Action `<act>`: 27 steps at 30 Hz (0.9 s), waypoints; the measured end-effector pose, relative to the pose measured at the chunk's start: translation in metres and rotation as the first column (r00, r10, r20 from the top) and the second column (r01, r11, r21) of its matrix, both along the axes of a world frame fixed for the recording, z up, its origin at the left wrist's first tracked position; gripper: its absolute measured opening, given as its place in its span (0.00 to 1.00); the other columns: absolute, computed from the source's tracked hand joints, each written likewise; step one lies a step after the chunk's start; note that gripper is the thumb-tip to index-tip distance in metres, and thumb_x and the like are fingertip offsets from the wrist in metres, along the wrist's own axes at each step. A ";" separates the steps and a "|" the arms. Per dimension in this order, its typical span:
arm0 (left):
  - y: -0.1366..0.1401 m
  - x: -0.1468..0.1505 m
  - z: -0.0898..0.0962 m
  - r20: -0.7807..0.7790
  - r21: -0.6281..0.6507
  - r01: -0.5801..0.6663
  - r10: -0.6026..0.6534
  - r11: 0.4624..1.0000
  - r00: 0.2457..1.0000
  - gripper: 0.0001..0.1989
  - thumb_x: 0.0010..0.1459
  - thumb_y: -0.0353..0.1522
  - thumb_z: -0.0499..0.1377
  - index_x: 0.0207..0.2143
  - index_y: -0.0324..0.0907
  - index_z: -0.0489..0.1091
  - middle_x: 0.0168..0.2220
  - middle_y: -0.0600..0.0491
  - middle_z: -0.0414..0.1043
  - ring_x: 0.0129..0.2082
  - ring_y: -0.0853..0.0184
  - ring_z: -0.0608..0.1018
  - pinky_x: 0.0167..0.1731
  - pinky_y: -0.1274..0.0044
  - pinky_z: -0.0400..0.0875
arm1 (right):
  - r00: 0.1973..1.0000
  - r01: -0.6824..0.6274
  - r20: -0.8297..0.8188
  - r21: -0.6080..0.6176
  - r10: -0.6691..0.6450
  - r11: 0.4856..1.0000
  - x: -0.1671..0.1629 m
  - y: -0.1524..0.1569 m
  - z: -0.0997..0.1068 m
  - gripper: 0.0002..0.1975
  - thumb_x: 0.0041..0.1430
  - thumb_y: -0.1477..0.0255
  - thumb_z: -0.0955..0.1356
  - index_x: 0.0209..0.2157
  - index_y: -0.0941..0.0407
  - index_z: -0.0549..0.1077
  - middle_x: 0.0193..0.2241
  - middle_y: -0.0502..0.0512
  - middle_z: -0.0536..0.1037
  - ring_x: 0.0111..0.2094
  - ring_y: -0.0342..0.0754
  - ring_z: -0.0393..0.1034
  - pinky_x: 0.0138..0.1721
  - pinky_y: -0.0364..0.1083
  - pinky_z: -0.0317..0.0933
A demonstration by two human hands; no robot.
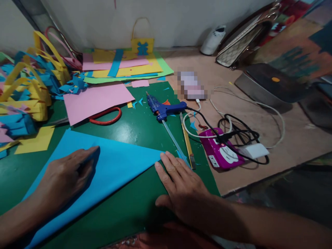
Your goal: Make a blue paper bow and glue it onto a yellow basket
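A large sheet of blue paper [114, 164], folded into a triangle, lies on the green mat [124, 211]. On its left part rests my left hand [67, 173], the index finger stretched out, the other fingers loosely bent, and nothing held. At the sheet's right-hand corner, my right hand [178, 183] lies nearly flat, its fingertips touching the tip of the paper. Just beyond the right hand are a blue glue gun [162, 109] with a clear glue stick [173, 138] in its back, and a yellow cutter knife [187, 141].
Red-handled scissors [106, 117] lie partly under pink paper [98, 102]. Small paper bags [28, 93] crowd the left. Coloured sheets [124, 65] are stacked behind. A purple power strip [220, 148] with tangled cables, a blurred phone [192, 84] and a dark lidded box [269, 83] sit right.
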State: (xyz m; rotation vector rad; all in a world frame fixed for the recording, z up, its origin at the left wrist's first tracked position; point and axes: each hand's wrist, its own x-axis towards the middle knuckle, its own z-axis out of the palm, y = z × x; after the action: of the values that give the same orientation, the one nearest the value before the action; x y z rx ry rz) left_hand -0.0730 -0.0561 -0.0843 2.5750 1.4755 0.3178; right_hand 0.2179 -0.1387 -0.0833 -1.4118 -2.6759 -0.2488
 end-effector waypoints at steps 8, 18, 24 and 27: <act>0.002 0.000 -0.009 0.060 0.078 -0.015 0.010 0.997 0.998 0.18 0.60 0.32 0.47 0.45 0.33 0.71 0.33 0.45 0.77 0.25 0.66 0.77 0.25 0.76 0.69 | 0.996 -0.074 -0.036 0.104 0.078 0.992 0.006 0.007 -0.005 0.33 0.62 0.54 0.54 0.51 0.68 0.69 0.50 0.73 0.72 0.53 0.62 0.65 0.46 0.56 0.64; 0.003 0.003 -0.007 0.023 -0.011 -0.102 0.103 0.995 0.994 0.17 0.58 0.32 0.47 0.46 0.39 0.70 0.36 0.47 0.77 0.32 0.63 0.78 0.33 0.73 0.71 | 0.980 -0.196 0.021 0.235 0.196 0.952 0.008 0.018 -0.009 0.23 0.64 0.63 0.58 0.47 0.69 0.70 0.47 0.75 0.73 0.48 0.64 0.69 0.42 0.58 0.64; 0.006 0.003 -0.005 0.011 -0.079 -0.102 0.103 0.992 0.995 0.18 0.58 0.32 0.47 0.45 0.39 0.70 0.34 0.47 0.76 0.32 0.62 0.77 0.33 0.71 0.71 | 0.984 -0.173 -0.008 0.229 0.179 0.958 0.008 0.017 -0.009 0.23 0.63 0.63 0.59 0.47 0.68 0.70 0.47 0.73 0.74 0.48 0.62 0.69 0.44 0.57 0.62; 0.006 0.003 -0.004 0.018 -0.090 -0.107 0.109 0.990 0.994 0.18 0.58 0.32 0.47 0.47 0.39 0.70 0.34 0.48 0.76 0.31 0.63 0.76 0.32 0.73 0.70 | 0.986 -0.155 -0.027 0.220 0.165 0.963 0.008 0.017 -0.009 0.23 0.63 0.63 0.58 0.47 0.68 0.70 0.47 0.73 0.74 0.49 0.62 0.68 0.44 0.57 0.61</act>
State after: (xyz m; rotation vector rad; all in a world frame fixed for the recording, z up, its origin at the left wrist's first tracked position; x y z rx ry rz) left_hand -0.0698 -0.0497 -0.0879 2.4205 1.5865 0.2872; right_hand 0.2256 -0.1217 -0.0919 -1.1182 -2.6133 -0.4717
